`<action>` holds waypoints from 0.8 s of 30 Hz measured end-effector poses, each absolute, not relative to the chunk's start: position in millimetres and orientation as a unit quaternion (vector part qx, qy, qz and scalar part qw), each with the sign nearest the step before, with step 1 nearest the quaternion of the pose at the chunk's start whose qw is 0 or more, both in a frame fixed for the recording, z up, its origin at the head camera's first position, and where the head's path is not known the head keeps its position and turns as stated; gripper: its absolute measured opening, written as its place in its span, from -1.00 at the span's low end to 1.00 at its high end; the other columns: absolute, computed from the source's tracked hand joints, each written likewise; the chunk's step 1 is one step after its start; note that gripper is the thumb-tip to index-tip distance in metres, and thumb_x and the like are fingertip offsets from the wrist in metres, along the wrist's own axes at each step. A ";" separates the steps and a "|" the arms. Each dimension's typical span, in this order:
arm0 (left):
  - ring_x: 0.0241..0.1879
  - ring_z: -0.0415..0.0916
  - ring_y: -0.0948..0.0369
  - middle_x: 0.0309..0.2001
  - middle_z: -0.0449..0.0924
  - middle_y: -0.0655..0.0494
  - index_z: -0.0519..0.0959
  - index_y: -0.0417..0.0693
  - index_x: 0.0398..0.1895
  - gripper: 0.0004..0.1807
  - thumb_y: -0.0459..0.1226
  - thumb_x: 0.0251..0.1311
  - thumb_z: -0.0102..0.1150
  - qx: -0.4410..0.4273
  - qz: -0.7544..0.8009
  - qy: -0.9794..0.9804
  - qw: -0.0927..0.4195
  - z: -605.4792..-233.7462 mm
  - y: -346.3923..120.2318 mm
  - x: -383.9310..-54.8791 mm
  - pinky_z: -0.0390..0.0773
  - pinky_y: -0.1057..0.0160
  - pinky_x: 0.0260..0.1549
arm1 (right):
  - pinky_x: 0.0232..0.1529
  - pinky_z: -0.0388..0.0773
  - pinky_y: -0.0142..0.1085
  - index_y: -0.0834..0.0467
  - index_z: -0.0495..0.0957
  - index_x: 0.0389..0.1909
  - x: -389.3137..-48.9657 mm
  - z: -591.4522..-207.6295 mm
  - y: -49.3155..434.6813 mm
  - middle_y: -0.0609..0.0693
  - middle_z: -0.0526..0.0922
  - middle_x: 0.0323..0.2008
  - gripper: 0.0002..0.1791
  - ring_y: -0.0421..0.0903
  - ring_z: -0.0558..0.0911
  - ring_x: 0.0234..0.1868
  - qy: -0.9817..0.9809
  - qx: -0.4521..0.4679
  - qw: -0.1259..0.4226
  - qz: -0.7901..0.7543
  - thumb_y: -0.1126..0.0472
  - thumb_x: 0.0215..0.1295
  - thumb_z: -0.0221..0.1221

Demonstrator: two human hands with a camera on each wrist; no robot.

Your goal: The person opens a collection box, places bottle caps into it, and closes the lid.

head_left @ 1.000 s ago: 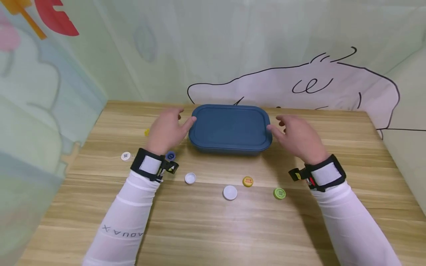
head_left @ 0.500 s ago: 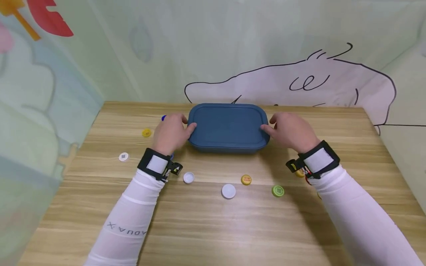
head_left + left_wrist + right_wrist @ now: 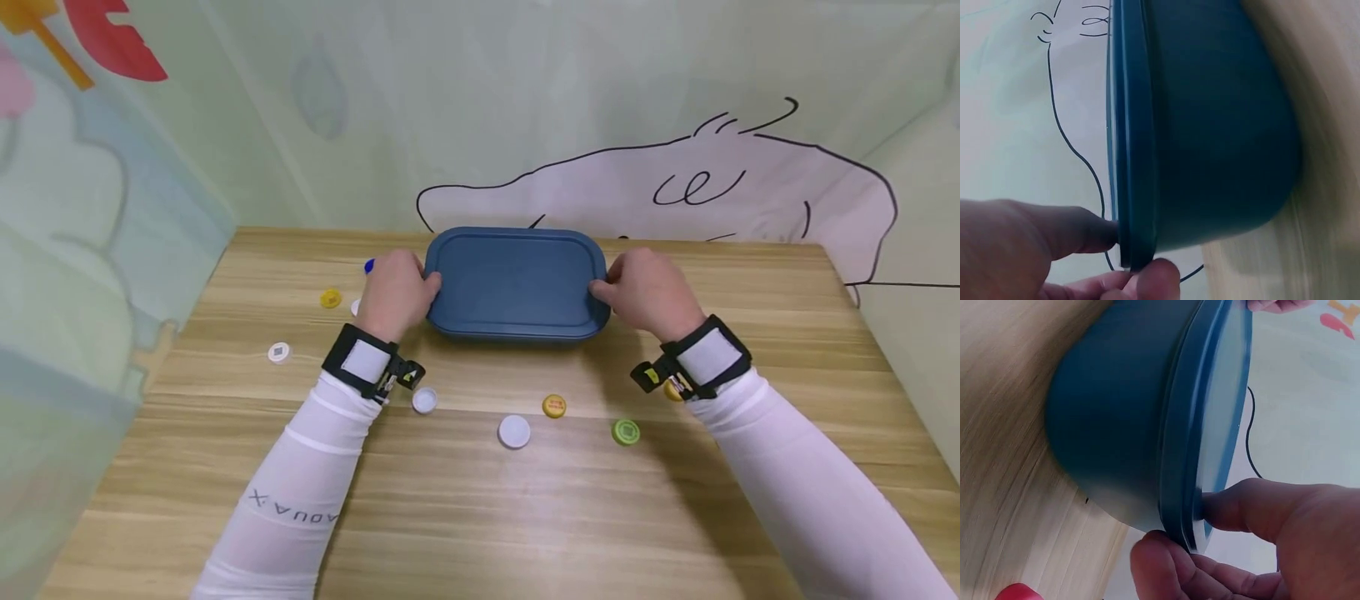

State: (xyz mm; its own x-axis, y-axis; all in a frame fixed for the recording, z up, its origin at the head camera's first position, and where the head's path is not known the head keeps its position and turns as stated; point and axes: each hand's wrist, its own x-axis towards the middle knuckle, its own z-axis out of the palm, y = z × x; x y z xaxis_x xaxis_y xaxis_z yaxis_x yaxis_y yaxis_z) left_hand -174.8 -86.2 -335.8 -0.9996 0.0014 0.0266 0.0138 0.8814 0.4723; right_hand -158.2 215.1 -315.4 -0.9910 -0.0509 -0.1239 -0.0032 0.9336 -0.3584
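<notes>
A dark blue oblong box [image 3: 1222,125] with rounded corners stands on the wooden table, topped by a flat lid [image 3: 517,283] of the same colour. At the lid's left end, my left hand [image 3: 396,293] pinches the rim, thumb on top and fingers curled under the edge. My right hand [image 3: 647,287] grips the opposite end in the same way. Both wrist views show the thumbs pressing on the lid's upper face and fingertips below its lip. The lid sits over the box's opening, which hides whatever is inside.
Several bottle caps lie about the table, among them a white cap [image 3: 514,432], a yellow cap [image 3: 554,406] and a green cap [image 3: 626,432]. More lie at left, including a white cap [image 3: 279,353]. A printed curtain [image 3: 525,108] hangs behind the table's back edge.
Both hands have closed in from beside the box and taken hold of the lid's ends. In the last half second the lid has shifted slightly up in the head view.
</notes>
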 end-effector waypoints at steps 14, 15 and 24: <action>-0.78 0.34 0.21 -0.77 0.31 0.13 0.37 -0.08 -0.85 -0.58 -0.20 0.15 0.04 0.013 -0.219 -0.976 -0.012 -328.0 -84.8 -173.8 0.25 0.34 -0.84 | -0.76 0.27 -0.29 0.16 0.62 -0.62 -160.4 -308.3 210.7 0.01 0.54 -0.69 -0.64 -0.06 0.48 -0.68 0.987 -0.017 0.063 -0.149 -0.03 0.17 0.17; -0.81 0.29 0.23 -0.80 0.27 0.15 0.35 -0.07 -0.89 -0.56 -0.20 0.15 0.06 0.013 -0.224 -0.974 -0.012 -328.2 -85.4 -174.4 0.21 0.35 -0.85 | -0.75 0.27 -0.28 0.17 0.63 -0.60 -160.8 -308.0 210.7 0.02 0.55 -0.67 -0.64 -0.05 0.48 -0.67 0.987 -0.018 0.062 -0.148 -0.04 0.16 0.18; -0.85 0.18 0.27 -0.85 0.19 0.21 0.28 -0.04 -0.92 -0.47 -0.16 0.21 0.07 0.019 -0.265 -0.963 -0.050 -330.3 -89.4 -178.1 0.12 0.37 -0.85 | -0.62 0.42 -0.29 0.21 0.66 -0.37 -162.2 -307.5 213.0 0.08 0.68 -0.55 -0.66 -0.02 0.59 -0.54 0.975 -0.003 0.094 -0.200 -0.01 0.20 0.14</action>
